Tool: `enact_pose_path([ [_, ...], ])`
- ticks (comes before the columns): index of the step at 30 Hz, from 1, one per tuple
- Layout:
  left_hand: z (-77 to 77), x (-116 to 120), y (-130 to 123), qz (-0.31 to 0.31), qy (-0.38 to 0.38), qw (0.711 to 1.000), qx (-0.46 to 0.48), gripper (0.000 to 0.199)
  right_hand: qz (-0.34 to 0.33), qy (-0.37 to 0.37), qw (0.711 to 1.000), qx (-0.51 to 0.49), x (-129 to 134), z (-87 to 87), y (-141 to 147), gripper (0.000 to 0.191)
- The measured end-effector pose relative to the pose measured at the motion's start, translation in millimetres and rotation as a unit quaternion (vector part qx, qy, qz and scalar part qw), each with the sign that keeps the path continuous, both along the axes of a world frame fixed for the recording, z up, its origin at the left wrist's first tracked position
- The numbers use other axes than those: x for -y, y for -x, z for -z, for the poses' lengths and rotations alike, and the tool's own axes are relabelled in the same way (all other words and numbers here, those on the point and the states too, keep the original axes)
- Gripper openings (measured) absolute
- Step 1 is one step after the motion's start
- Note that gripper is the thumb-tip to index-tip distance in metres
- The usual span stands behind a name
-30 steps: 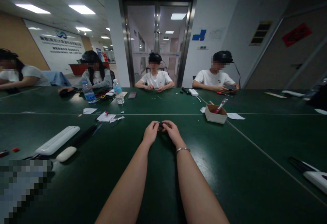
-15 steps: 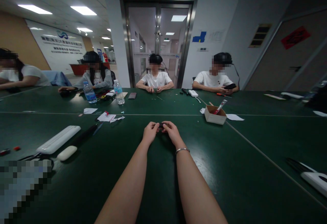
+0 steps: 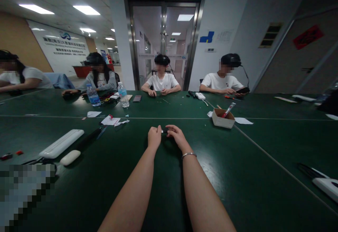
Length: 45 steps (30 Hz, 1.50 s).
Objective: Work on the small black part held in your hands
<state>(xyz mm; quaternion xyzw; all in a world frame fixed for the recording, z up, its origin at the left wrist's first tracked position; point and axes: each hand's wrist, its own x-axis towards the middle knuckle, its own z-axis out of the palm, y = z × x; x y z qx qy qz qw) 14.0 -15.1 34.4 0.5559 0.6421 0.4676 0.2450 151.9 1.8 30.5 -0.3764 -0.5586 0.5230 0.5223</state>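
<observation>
Just above the dark green table, a small dark object with a light, shiny end spans the gap between my hands. My left hand is closed round its left end, with the thumb on top. My right hand is at the other end, fingers bent near the object. Whether those fingertips grip it or only touch it is too small to tell. A metal bangle circles my right wrist.
An open cardboard box with a red-and-clear item inside stands ahead to the right. A white power strip, a white oval object and paper scraps lie left. Bottles and several seated people are across the table.
My left hand has turned and its fist is more closed. The fingers of my right hand have loosened and spread a little, and a shiny part of the object now shows between the hands.
</observation>
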Motion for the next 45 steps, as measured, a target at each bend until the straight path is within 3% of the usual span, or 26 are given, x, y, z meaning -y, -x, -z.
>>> enact_pose_path([
  [7,-1.6,1.8,-1.1,-0.012,-0.019,1.0,-0.02,0.05,0.017,-0.007,0.999,0.044,2.9,-3.0,1.5,0.027],
  [12,-2.3,2.8,-1.5,-0.01,-0.007,1.0,-0.022,0.05,0.0,-0.001,1.0,0.006,2.6,-2.0,-0.2,0.035],
  [17,1.8,-1.3,-1.4,-0.01,-0.015,0.999,-0.027,0.05,0.005,0.017,1.0,0.011,-0.8,1.3,0.2,0.027],
  [20,5.3,-4.1,-1.1,-0.014,-0.024,0.999,-0.034,0.05,0.003,0.024,1.0,-0.015,-1.7,2.3,-0.1,0.035],
  [23,7.3,-5.1,-0.8,-0.01,-0.028,0.999,-0.03,0.05,0.002,0.04,0.999,-0.002,-2.0,2.0,0.0,0.028],
  [29,1.6,-0.3,-1.7,-0.006,-0.012,1.0,-0.024,0.051,-0.001,0.022,1.0,-0.014,-1.5,-0.6,0.1,0.033],
  [33,-2.3,3.1,-2.6,-0.015,-0.009,1.0,0.0,0.05,-0.006,0.027,0.999,0.02,-1.5,-1.8,0.6,0.026],
  [45,-2.7,3.2,-2.0,-0.011,-0.011,1.0,-0.012,0.051,-0.003,0.007,1.0,0.028,2.1,-4.1,2.1,0.025],
])
